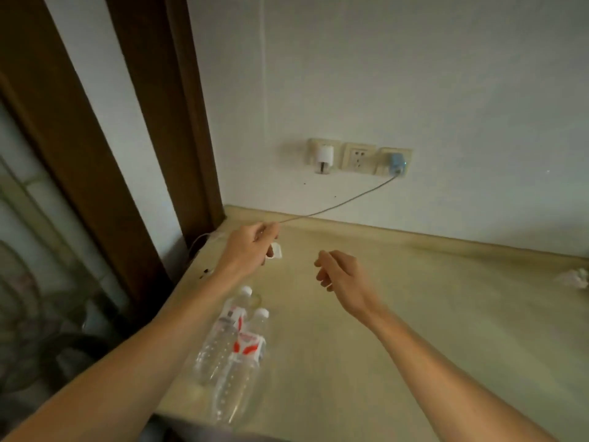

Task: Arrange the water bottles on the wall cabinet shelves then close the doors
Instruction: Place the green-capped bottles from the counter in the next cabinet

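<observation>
Two clear water bottles with white caps and red-and-white labels lie side by side on the beige countertop (414, 314), the left bottle (220, 339) and the right bottle (242, 371), near its front-left edge. My left hand (248, 250) is raised above the counter past the bottles and pinches a thin grey cable (338, 205) that runs up to a blue plug (396, 164) in the wall. My right hand (341, 275) hovers to the right with loosely curled fingers, holding nothing. No wall cabinet is in view.
Three wall sockets sit above the counter, a white charger (324, 158) in the left one. A small white object (275, 251) lies under my left hand. Crumpled paper (575, 277) lies at the far right. A brown door frame (178, 122) stands on the left.
</observation>
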A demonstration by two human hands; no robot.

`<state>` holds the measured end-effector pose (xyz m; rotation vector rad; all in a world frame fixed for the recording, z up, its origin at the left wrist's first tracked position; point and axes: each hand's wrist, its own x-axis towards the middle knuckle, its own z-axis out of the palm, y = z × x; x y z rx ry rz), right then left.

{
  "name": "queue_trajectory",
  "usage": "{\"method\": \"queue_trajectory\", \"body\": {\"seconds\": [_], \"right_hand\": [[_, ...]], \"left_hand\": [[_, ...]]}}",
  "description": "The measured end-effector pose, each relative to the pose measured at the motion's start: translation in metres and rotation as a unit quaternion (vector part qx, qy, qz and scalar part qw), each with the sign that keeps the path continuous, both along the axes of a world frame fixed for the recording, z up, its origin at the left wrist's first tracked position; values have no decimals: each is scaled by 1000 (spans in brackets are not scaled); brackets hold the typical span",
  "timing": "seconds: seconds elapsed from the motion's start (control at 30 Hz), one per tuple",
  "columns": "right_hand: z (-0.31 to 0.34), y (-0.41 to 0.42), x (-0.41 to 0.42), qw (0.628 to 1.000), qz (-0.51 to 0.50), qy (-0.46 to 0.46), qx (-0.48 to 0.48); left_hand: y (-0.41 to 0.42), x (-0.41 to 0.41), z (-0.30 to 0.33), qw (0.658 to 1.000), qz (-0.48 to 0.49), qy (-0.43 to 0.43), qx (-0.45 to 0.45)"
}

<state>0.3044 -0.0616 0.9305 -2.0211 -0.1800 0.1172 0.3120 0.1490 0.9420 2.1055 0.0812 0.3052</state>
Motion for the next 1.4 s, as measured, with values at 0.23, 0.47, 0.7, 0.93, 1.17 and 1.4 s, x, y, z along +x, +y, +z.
{"method": "queue_trajectory", "body": {"seconds": [0.23, 0.47, 0.7, 0.93, 1.17, 1.4], "right_hand": [[-105, 49, -21, 988, -14, 145, -46], [-141, 104, -40, 951, 28, 301, -63], [-148, 114, -40, 940, 3, 342, -10], [-149, 61, -32, 945, -6, 327, 3], [-150, -26, -19, 946, -101, 307, 17], [-155, -85, -10, 948, -174, 268, 3]], "left_hand": [[82, -20, -120, 963, 31, 257, 68], [91, -40, -159, 935, -8, 348, 73], [94, -35, -163, 937, -38, 331, 108], [54, -28, -172, 943, -57, 314, 93], [-43, -18, -166, 943, -54, 322, 71], [-107, -4, -171, 945, -66, 309, 86]]}}
